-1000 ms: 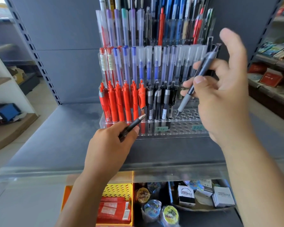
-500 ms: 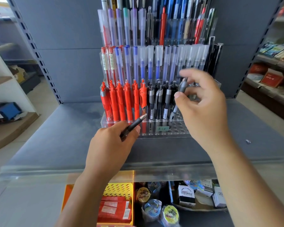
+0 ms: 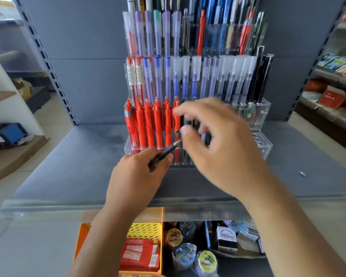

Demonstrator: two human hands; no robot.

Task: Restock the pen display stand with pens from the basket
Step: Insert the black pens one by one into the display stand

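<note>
Swung left across near row of stand (image 3: 266,116) with right hand (image 3: 218,148), too blurred to tell its grip, now by tip of black pen (image 3: 164,153) pinched in left hand (image 3: 136,176).

Bright, seemingly daylit, blurred right hand (image 3: 224,152)

Clear pen stand (image 3: 266,116) on grey shelf (image 3: 68,166)

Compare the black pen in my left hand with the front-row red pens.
The black pen is dark with a silvery tip; the red pens are bright red. The black pen slants in the left hand; the red pens stand upright in the stand.
</note>
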